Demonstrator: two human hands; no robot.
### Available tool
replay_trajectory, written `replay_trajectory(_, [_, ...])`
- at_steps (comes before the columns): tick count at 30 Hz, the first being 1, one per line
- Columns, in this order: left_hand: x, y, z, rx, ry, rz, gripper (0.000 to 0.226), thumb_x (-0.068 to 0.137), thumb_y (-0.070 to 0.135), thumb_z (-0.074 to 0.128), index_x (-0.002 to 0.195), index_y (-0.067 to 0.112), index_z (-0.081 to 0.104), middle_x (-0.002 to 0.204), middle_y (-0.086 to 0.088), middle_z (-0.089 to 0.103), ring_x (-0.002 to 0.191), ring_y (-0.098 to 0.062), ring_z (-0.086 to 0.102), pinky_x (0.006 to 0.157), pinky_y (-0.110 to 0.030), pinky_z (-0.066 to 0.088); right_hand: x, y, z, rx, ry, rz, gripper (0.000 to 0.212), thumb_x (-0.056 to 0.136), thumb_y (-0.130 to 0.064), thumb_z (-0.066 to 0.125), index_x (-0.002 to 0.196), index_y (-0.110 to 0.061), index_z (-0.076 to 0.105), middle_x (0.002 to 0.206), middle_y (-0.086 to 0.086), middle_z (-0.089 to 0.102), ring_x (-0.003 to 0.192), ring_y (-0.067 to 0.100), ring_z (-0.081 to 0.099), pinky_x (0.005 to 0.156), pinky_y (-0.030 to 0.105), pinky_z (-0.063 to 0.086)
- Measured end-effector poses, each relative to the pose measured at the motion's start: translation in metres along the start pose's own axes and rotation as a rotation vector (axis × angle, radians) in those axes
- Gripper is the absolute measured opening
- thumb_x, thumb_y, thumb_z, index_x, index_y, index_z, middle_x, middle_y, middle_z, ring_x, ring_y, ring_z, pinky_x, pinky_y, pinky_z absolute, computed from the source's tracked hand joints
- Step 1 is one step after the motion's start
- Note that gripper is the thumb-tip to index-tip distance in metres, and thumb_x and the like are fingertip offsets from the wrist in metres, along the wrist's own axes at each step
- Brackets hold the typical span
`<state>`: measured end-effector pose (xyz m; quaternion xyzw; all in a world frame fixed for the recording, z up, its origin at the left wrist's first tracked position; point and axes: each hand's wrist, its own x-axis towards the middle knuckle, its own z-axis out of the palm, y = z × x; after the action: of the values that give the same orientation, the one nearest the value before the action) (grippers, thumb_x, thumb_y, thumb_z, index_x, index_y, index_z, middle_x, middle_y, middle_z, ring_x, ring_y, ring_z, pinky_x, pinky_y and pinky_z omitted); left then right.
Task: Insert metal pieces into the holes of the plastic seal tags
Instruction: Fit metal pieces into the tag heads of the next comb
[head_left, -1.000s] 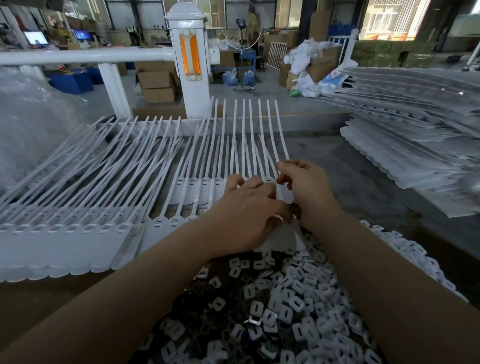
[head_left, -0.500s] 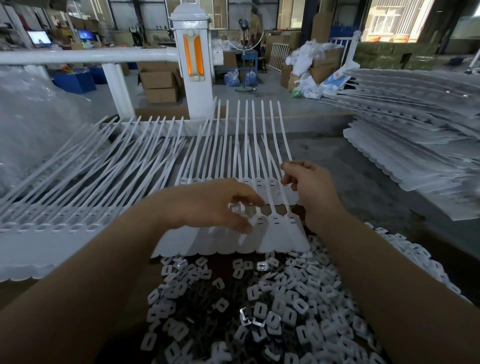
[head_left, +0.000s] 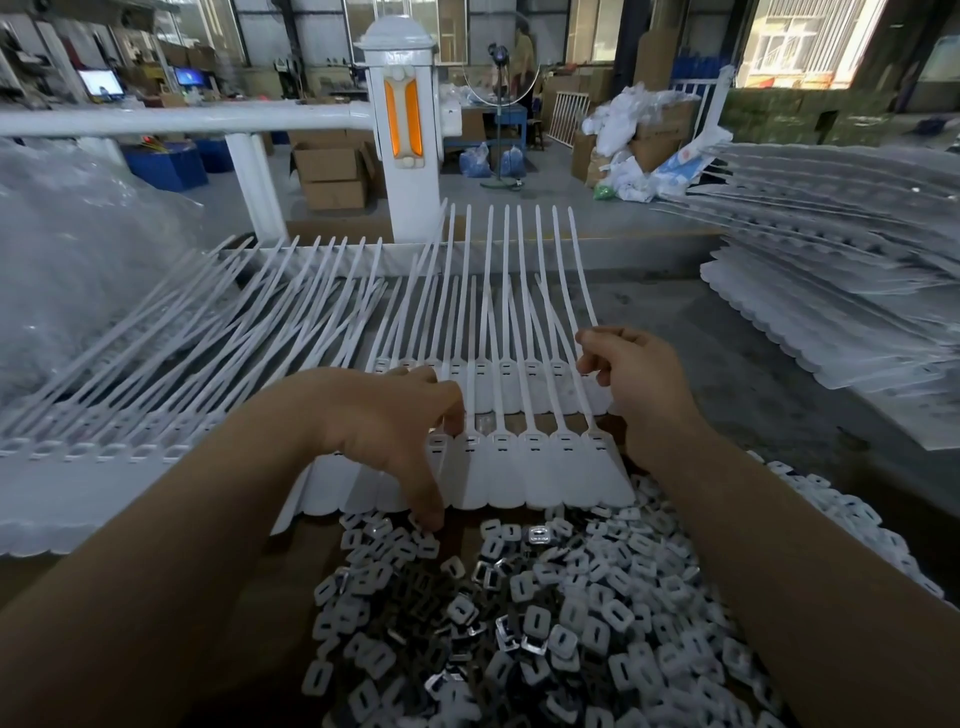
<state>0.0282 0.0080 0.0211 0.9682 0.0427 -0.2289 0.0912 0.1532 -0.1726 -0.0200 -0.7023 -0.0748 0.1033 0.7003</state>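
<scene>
A joined strip of white plastic seal tags (head_left: 535, 473) lies in front of me, heads toward me and straps pointing away. A heap of small metal pieces (head_left: 524, 618) with white faces fills the near foreground. My left hand (head_left: 384, 431) rests over the strip's left end, fingers spread; its index tip touches a tag head and its thumb reaches down to the edge of the heap. I see nothing held in it. My right hand (head_left: 639, 389) pinches the strap of the rightmost tag between thumb and fingertips.
More tag strips (head_left: 130, 415) fan out to the left, and a tall stack of strips (head_left: 831, 312) sits at the right. A clear plastic bag (head_left: 67, 270) bulges at far left. A white rail and post (head_left: 400, 130) run behind the table.
My left hand has slid left off the strip's middle, uncovering several tag heads, and its thumb now reaches the heap. My right hand has kept its pinch on the strap.
</scene>
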Motion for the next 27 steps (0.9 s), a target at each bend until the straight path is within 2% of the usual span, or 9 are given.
replay_trajectory(5, [-0.002, 0.003, 0.001, -0.006, 0.03, 0.01, 0.087, 0.054, 0.056, 0.087, 0.12, 0.034, 0.036, 0.105, 0.025, 0.031, 0.098, 0.0, 0.035, 0.073, -0.022, 0.039, 0.002, -0.002, -0.001, 0.098, 0.098, -0.025, 0.017, 0.091, -0.013, 0.059, 0.074, -0.016, 0.063, 0.048, -0.012, 0.053, 0.046, 0.0, 0.046, 0.063, 0.022, 0.038])
replay_trajectory(10, [-0.012, 0.007, -0.007, -0.007, 0.119, 0.069, 0.084, 0.05, 0.059, 0.087, 0.112, 0.035, 0.036, 0.104, 0.021, 0.032, 0.096, 0.003, 0.035, 0.076, -0.026, 0.044, 0.005, -0.005, -0.01, 0.156, 0.232, -0.014, 0.029, 0.09, -0.012, 0.057, 0.062, -0.013, 0.049, 0.053, -0.005, 0.049, 0.049, 0.009, 0.037, 0.056, 0.026, 0.035])
replay_trajectory(13, [-0.02, 0.012, -0.012, 0.015, 0.203, 0.09, 0.084, 0.044, 0.067, 0.084, 0.106, 0.037, 0.035, 0.1, 0.022, 0.031, 0.092, 0.003, 0.034, 0.068, -0.024, 0.039, 0.006, -0.006, -0.015, 0.151, 0.216, 0.003, 0.02, 0.091, -0.012, 0.057, 0.078, 0.002, 0.061, 0.069, 0.007, 0.054, 0.058, 0.014, 0.047, 0.061, 0.03, 0.043])
replay_trajectory(15, [-0.023, 0.016, -0.014, 0.06, 0.278, 0.087, 0.084, 0.036, 0.074, 0.076, 0.099, 0.038, 0.033, 0.097, 0.021, 0.029, 0.089, 0.002, 0.032, 0.065, -0.024, 0.034, 0.008, -0.006, -0.019, 0.098, 0.191, -0.045, 0.026, 0.093, -0.012, 0.055, 0.101, 0.012, 0.064, 0.071, 0.007, 0.055, 0.054, 0.008, 0.053, 0.055, 0.017, 0.046])
replay_trajectory(18, [-0.022, 0.019, -0.013, 0.119, 0.386, 0.081, 0.081, 0.03, 0.075, 0.059, 0.094, 0.036, 0.029, 0.094, 0.019, 0.026, 0.087, -0.002, 0.029, 0.067, -0.024, 0.028, 0.011, -0.005, -0.022, 0.058, 0.15, -0.12, 0.032, 0.096, -0.015, 0.053, 0.113, 0.011, 0.062, 0.071, -0.003, 0.055, 0.053, -0.001, 0.053, 0.05, 0.003, 0.039])
replay_trajectory(20, [-0.017, 0.018, -0.011, 0.14, 0.444, 0.081, 0.079, 0.033, 0.071, 0.061, 0.096, 0.034, 0.03, 0.095, 0.016, 0.025, 0.087, -0.008, 0.027, 0.068, -0.025, 0.027, 0.011, -0.005, -0.021, 0.06, 0.168, -0.108, 0.034, 0.096, -0.016, 0.055, 0.117, 0.009, 0.061, 0.076, 0.001, 0.06, 0.061, 0.004, 0.053, 0.056, 0.007, 0.043])
replay_trajectory(23, [-0.005, 0.014, -0.008, 0.131, 0.511, 0.065, 0.078, 0.04, 0.062, 0.066, 0.102, 0.032, 0.032, 0.099, 0.009, 0.026, 0.093, -0.013, 0.027, 0.077, -0.03, 0.027, 0.008, -0.005, -0.015, 0.114, 0.184, -0.06, 0.035, 0.091, -0.017, 0.058, 0.114, 0.009, 0.062, 0.109, 0.029, 0.066, 0.076, 0.021, 0.057, 0.08, 0.036, 0.051])
replay_trajectory(25, [0.006, 0.009, -0.005, 0.109, 0.535, 0.048, 0.081, 0.041, 0.06, 0.07, 0.107, 0.032, 0.032, 0.102, 0.008, 0.026, 0.097, -0.014, 0.026, 0.083, -0.033, 0.026, 0.005, -0.005, -0.011, 0.183, 0.185, -0.031, 0.029, 0.091, -0.016, 0.057, 0.109, 0.005, 0.065, 0.114, 0.029, 0.064, 0.075, 0.025, 0.06, 0.075, 0.04, 0.052])
replay_trajectory(27, [0.016, 0.003, -0.001, 0.092, 0.547, 0.048, 0.083, 0.046, 0.059, 0.074, 0.113, 0.032, 0.032, 0.105, 0.008, 0.026, 0.103, -0.014, 0.026, 0.088, -0.034, 0.024, 0.005, -0.005, -0.009, 0.235, 0.185, 0.015, 0.021, 0.094, -0.018, 0.056, 0.099, -0.004, 0.07, 0.104, 0.022, 0.07, 0.075, 0.027, 0.066, 0.069, 0.037, 0.056])
